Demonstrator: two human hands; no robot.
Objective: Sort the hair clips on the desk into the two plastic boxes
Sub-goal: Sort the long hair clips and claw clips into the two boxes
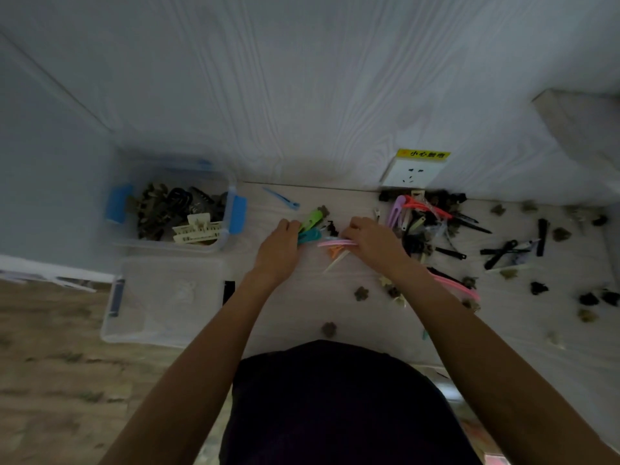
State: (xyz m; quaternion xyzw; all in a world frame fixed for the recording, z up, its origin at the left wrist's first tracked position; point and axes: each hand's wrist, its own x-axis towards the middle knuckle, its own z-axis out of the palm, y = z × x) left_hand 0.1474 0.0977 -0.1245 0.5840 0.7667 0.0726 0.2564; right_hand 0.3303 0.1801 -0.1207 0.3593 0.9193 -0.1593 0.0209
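Left hand (280, 245): fingers curled round a bunch of long plastic clips, of which a lime-green clip (311, 220) and a teal clip (310, 236) stick out past the knuckles. The hand sits over the pale wood-grain bench (335, 317), just right of the far box.

Right hand (370, 241): fingers curled down onto a small bundle of slim clips, with a pink clip (333, 243), an orange clip (335, 253) and a cream clip (335, 265) protruding to its left. The bundle lies at or on the bench surface; contact cannot be confirmed.

Far clear plastic box with blue latches (235, 213): stands at the bench's left end against the wall and holds dark claw clips and one cream claw clip (198, 228).

Near clear plastic box with dark latches (114, 330): directly in front of the first, touching or nearly so. Its contents are too blurred to make out.

Unsorted stock: a dense heap of mixed clips (422, 219) lies just right of the right hand, below a white wall socket with a yellow label (414, 171). Black slide clips (513, 250) and small dark and olive flower-shaped clips (562, 233) are scattered well out to the right. A single light-blue clip (281, 198) lies alone near the wall, between the far box and the hands.
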